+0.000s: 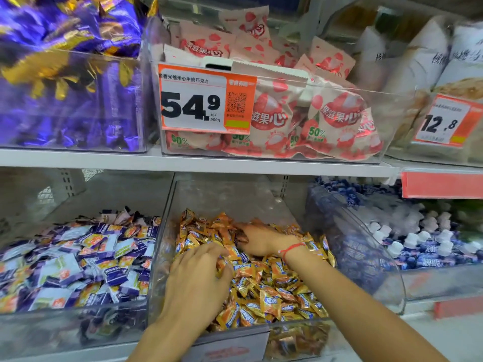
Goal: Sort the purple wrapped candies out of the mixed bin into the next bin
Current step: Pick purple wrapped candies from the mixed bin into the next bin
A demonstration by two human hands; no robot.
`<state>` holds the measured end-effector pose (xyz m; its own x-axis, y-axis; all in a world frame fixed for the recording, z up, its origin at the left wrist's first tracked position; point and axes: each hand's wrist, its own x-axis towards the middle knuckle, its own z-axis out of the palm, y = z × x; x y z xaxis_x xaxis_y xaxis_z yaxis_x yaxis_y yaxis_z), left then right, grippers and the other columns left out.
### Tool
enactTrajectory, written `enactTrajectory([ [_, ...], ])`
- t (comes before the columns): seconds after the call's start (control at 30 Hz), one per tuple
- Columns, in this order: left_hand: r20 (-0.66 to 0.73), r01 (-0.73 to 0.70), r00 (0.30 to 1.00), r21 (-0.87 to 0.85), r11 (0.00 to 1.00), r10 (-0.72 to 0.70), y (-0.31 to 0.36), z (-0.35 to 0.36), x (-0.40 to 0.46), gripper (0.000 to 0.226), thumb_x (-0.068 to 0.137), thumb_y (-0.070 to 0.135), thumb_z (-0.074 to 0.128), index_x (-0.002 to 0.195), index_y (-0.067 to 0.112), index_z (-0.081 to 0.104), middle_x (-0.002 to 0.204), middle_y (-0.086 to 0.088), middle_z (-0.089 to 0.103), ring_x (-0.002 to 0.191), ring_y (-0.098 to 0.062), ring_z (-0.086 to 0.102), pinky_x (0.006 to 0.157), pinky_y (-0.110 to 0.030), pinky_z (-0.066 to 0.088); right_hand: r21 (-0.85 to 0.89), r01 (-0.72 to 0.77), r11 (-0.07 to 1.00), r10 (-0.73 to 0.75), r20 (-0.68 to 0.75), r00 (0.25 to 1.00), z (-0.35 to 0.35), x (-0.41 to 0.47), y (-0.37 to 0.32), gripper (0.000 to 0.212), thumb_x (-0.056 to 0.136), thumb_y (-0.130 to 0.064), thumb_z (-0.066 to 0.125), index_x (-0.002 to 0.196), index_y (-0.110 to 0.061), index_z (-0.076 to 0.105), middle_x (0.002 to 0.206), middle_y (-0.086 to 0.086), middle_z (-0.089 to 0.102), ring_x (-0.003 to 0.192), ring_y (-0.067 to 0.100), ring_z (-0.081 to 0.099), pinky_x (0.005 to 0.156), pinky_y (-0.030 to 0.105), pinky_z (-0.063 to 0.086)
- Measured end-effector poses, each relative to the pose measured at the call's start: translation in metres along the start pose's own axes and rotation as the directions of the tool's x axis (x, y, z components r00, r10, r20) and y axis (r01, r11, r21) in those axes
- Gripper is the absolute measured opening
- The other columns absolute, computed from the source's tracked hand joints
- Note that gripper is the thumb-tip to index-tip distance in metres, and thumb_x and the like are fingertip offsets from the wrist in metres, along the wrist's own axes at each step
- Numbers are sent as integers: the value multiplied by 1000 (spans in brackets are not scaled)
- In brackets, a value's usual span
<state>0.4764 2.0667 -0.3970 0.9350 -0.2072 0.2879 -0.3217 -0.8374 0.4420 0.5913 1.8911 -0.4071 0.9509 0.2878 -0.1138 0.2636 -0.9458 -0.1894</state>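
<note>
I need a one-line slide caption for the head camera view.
Both hands, left and right, dig in the orange candy bin, beside the purple-and-white candy bin.

The right hand (257, 240) has its fingertips buried among the orange candies (264, 288), so its grip cannot be told. The left hand (201, 278) curls over the pile and its fingertips hide what, if anything, they pinch. Both forearms are cut off at the 6 o'clock edge. The purple-and-gold sweets (65, 48) at 10 o'clock are smeared by blur and cropped by the top and left edges. The small print on the orange price tag (206, 99) is too fine to read. The tag at 3 o'clock (447, 121) is blurred and partly cropped. The label on the middle bin's front (227, 346) is blurred and cropped.
</note>
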Motion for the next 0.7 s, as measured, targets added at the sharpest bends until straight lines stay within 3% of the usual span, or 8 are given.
enactTrajectory([
  [0.13, -59, -13, 998, -33, 999, 11, 1, -3, 0, 29, 97, 40, 45, 125, 42, 52, 134, 26, 46, 128, 1, 40, 107, -22, 28, -118, -56, 991, 44, -97, 994, -1, 2, 12, 35, 89, -33, 62, 121, -21, 65, 122, 9, 64, 106, 28, 59, 88, 31, 48],
  [0.2, -62, -18, 998, -44, 999, 15, 1, -3, 0, 29, 98, 39, 44, 125, 42, 51, 133, 27, 45, 128, 1, 39, 107, -22, 28, -58, -31, 998, 27, -66, 997, -8, -12, 15, 31, 89, -36, 64, 115, -21, 69, 120, 4, 67, 100, 23, 61, 84, 29, 47],
  [0.33, -91, -36, 995, -79, 996, 29, 3, -4, 0, 27, 99, 33, 45, 122, 41, 54, 133, 27, 46, 126, 3, 41, 105, -21, 27, 198, 0, 980, 24, -123, 992, -21, -46, 21, 29, 88, -36, 67, 111, -19, 73, 120, -2, 68, 109, 15, 63, 95, 32, 49],
  [0.4, -104, -47, 994, -109, 993, 35, 5, -4, 0, 27, 100, 32, 43, 124, 40, 55, 134, 25, 47, 127, 2, 41, 107, -22, 27, 453, 4, 891, 85, -176, 981, -30, -64, 20, 27, 85, -35, 71, 108, -21, 74, 111, -2, 72, 99, 15, 68, 87, 34, 55],
  [0.47, -111, -65, 993, -160, 985, 47, 7, -5, 1, 32, 100, 35, 41, 131, 38, 52, 137, 23, 47, 129, 2, 39, 107, -21, 27, 704, 37, 710, 129, -181, 975, -37, -80, 10, 22, 83, -27, 74, 104, -20, 74, 96, -4, 75, 86, 10, 71, 72, 27, 57],
  [0.53, -109, -83, 992, -261, 962, 56, 9, -5, 1, 40, 99, 42, 42, 138, 38, 45, 136, 19, 51, 122, -2, 49, 99, -22, 36, 802, 73, 593, 138, -191, 972, -40, -88, -6, 24, 80, -20, 76, 104, -14, 74, 89, 0, 76, 81, 3, 69, 72, 17, 52],
  [0.63, -95, -70, 995, -435, 898, 32, 11, -5, 1, 52, 93, 49, 51, 142, 39, 39, 126, 23, 57, 106, 2, 59, 89, -23, 47, 887, 100, 450, 126, -174, 977, -37, -94, -32, 25, 76, -16, 80, 98, -7, 73, 87, 10, 75, 82, 14, 70, 78, 22, 57],
  [0.7, -103, -47, 995, -499, 866, -5, 10, -4, 1, 50, 92, 43, 56, 140, 40, 44, 112, 22, 66, 95, 5, 63, 85, -30, 55, 893, 117, 434, 102, -178, 979, -37, -96, -46, 17, 80, -22, 77, 89, -8, 74, 85, 9, 75, 79, 13, 70, 74, 21, 57],
])
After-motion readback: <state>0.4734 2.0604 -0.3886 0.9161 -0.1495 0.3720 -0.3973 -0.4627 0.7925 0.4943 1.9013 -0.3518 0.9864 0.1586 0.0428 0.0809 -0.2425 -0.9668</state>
